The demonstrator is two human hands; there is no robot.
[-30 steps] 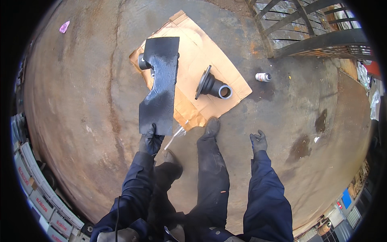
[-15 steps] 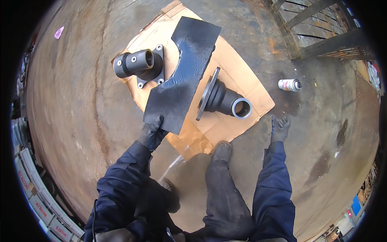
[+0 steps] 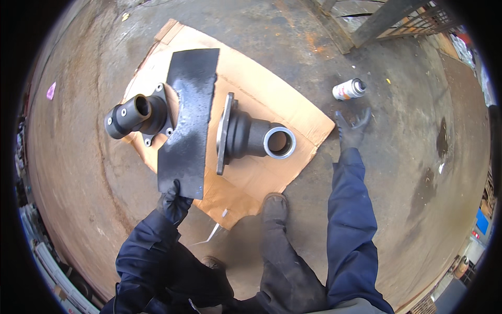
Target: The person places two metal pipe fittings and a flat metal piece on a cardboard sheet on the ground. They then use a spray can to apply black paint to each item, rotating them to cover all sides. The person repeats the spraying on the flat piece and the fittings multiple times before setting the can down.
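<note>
Black notched sheet point(image 3: 191, 118): ahead of left hand point(image 3: 175, 203), which pinches its near edge; probably stiff, slick; best held by the edges. Spray can point(image 3: 349, 89): just beyond right hand point(image 3: 353, 128), fingers spread; likely light, rigid; grip around body.

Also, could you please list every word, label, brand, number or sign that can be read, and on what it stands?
No text can be read.
White cylindrical can with dark top: reddish print, too small and blurred to read.
Flat black plate with curved cut-out, in the gloved left hand: no lettering visible.
Black flanged metal fittings, left and right of it: none visible.
</note>
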